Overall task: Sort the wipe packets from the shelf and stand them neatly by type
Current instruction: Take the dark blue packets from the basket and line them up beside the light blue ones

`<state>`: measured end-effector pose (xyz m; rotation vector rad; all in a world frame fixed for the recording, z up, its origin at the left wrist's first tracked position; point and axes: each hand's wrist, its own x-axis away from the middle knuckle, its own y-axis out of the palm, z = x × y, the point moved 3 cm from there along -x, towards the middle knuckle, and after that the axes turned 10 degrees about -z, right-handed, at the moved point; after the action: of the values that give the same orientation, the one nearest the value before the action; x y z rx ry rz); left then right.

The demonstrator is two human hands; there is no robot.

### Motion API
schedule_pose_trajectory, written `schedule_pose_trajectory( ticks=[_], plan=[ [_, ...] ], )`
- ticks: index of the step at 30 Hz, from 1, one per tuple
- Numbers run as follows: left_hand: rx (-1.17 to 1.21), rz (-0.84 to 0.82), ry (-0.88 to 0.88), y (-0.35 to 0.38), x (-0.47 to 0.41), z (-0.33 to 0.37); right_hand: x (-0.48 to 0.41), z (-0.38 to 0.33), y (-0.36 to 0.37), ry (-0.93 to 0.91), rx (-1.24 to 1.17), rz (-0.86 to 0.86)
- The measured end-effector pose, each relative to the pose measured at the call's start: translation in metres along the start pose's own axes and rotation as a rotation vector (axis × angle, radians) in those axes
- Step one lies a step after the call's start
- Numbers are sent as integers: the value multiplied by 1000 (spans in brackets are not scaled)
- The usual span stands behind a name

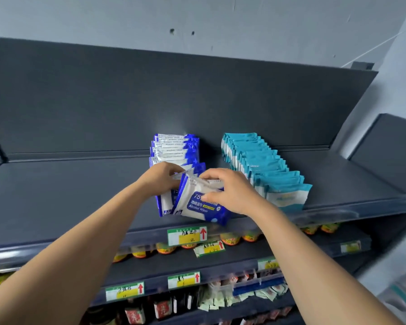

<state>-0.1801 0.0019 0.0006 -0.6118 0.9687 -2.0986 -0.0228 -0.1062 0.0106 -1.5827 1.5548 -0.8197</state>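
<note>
On the dark top shelf (68, 191) stand two rows of wipe packets. The left row is blue-and-white alcohol wipes (174, 148), the right row is teal-and-white packets (263, 165). My right hand (230, 191) grips the front alcohol wipe packet (197, 205) by its top edge, thumb on its face; the packet leans forward at the shelf's front edge. My left hand (159, 177) holds the tops of the blue packets just behind it.
The shelf's back panel (150, 102) rises behind the rows. Price labels (186, 235) hang on the shelf's front rail. Lower shelves carry jars (230, 239), dark bottles (162, 308) and small sachets (220, 299). A second shelf unit (389, 148) stands at the right.
</note>
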Motion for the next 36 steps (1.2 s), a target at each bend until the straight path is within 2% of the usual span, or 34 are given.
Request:
schedule_pose_trajectory(
  ticks=[7, 12, 14, 18, 21, 24, 27, 29, 34, 36],
  plan=[
    [-85, -39, 30, -11, -26, -26, -40, -13, 13, -1, 145, -195],
    [418, 38, -19, -21, -15, -33, -59, -17, 18, -26, 199, -243],
    [480, 10, 32, -18, -9, -34, -67, -23, 21, -76, 240, -205],
    [140, -48, -2, -6, 2, -43, -78, -25, 25, -151, 302, -73],
    [49, -41, -48, -1, 7, -53, -73, -14, 27, -101, 289, 36],
    [2, 39, -24, 4, 11, -50, -67, 4, 35, 5, 59, -54],
    [0, 151, 7, 12, 13, -43, -59, 19, 38, 12, -209, -150],
    [31, 210, -3, 16, 12, -42, -54, 26, 36, 61, -179, -179],
    [18, 364, -41, 20, 2, -39, -61, 22, 36, 70, -11, 23],
    [-55, 364, -85, 18, -3, -37, -65, 22, 41, 82, 63, 32]
  ],
)
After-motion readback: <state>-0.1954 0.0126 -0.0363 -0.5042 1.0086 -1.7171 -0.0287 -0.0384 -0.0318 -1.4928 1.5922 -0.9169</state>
